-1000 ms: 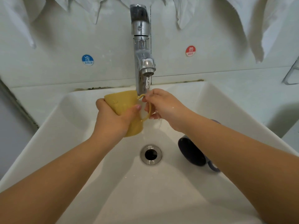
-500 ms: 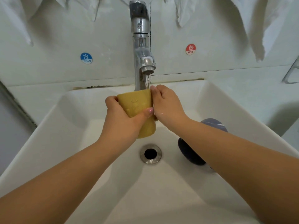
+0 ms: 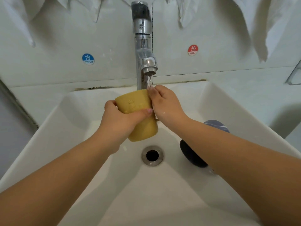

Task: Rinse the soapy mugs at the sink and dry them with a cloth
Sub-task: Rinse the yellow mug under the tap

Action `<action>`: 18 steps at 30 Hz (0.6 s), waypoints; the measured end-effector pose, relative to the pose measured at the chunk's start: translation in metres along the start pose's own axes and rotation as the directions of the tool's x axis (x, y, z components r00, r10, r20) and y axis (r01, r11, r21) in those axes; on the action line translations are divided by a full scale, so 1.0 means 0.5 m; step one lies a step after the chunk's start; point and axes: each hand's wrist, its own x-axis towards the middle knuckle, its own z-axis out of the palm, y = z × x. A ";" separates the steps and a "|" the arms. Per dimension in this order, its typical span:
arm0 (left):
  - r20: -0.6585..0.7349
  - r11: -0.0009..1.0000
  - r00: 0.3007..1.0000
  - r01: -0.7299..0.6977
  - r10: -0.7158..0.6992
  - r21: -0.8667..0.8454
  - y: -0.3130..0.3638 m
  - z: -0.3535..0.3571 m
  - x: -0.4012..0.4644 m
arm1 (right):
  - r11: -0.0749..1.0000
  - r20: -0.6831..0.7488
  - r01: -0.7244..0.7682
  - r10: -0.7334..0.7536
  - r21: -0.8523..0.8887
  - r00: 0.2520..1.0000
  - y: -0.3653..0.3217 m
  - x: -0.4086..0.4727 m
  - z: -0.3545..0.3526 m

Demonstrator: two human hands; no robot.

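The left hand [image 3: 120, 121] grips the yellow mug [image 3: 138, 115] just below the tap [image 3: 143, 51] while the right hand [image 3: 166, 105] curls around its rim in the stream, so wet soap could let it slip onto the dark mug [image 3: 192, 154] lying beneath.

A: What kind of room are we looking at?
B: Washroom. White basin [image 3: 53, 137] sitting under a chrome tap [image 3: 143, 46], water running, COLD sticker [image 3: 88, 59] and HOT sticker [image 3: 193, 50] showing on tiled wall.
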 end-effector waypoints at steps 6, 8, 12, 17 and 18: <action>0.275 0.963 0.923 0.258 -0.268 0.072 0.035 -0.057 0.010 | 1.000 0.213 -0.021 0.020 0.003 0.977 -0.020 -0.007 -0.018; 0.267 0.955 0.919 0.296 -0.291 0.025 0.035 -0.070 0.020 | 0.974 0.237 -0.193 0.161 0.119 0.958 -0.027 -0.003 -0.021; 0.205 0.934 0.930 0.333 -0.304 -0.129 0.033 -0.085 0.030 | 0.831 0.270 -0.482 0.414 0.277 0.869 -0.009 -0.006 -0.019; 0.290 0.921 0.927 0.311 -0.239 -0.234 0.046 -0.103 0.035 | 0.592 0.432 -0.665 0.506 0.455 0.747 0.000 -0.025 -0.010; 0.320 0.924 0.918 0.312 -0.233 -0.222 0.046 -0.104 0.034 | 0.557 0.463 -0.681 0.500 0.475 0.732 -0.002 -0.026 -0.008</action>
